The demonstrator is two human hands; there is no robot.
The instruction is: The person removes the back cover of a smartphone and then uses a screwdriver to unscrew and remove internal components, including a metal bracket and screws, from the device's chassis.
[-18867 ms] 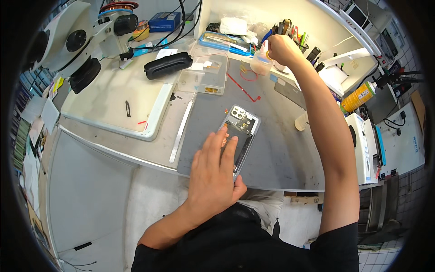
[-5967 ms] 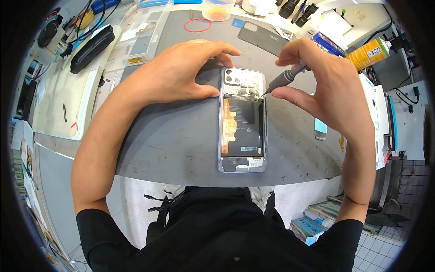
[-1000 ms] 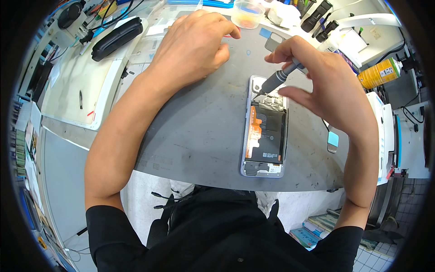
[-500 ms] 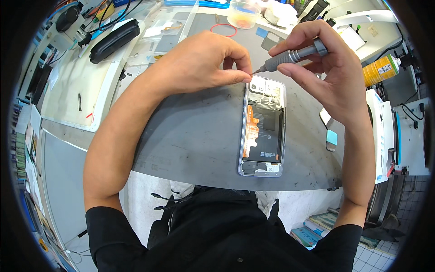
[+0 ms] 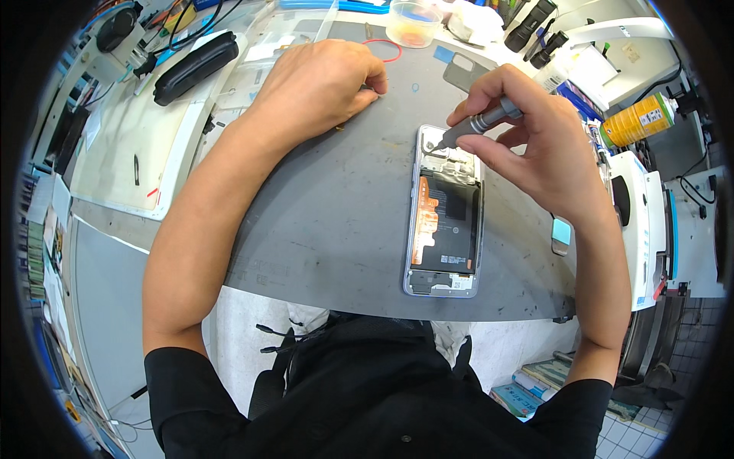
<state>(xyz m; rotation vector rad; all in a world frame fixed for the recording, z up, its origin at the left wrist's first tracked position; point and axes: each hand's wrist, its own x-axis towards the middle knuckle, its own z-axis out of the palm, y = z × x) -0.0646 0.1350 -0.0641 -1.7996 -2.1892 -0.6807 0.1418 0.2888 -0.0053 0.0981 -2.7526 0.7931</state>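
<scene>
An opened smartphone (image 5: 456,206) lies on the grey mat with its inside facing up, showing a black battery and an orange flex cable. In my right hand (image 5: 535,145) is a grey screwdriver (image 5: 483,121), tilted so its tip reaches the camera end of the phone. Whether the tip touches a screw is too small to tell. My left hand (image 5: 321,86) rests low over the mat, to the left of the phone's far end. Its thumb and fingers are pressed together, and anything between them is too small or hidden to see.
On the grey mat (image 5: 329,229) lie a red rubber band (image 5: 384,50), a grey phone back piece (image 5: 462,73) and a small light-blue piece (image 5: 560,231). A clear round tub (image 5: 413,23) stands at the back. A yellow spray can (image 5: 638,121) is at the right, a black case (image 5: 196,69) at the left.
My left hand has left the screwdriver tip and moved left, away from the phone. My right hand has brought the screwdriver down and slightly nearer, onto the phone's camera end. The phone stays put.
</scene>
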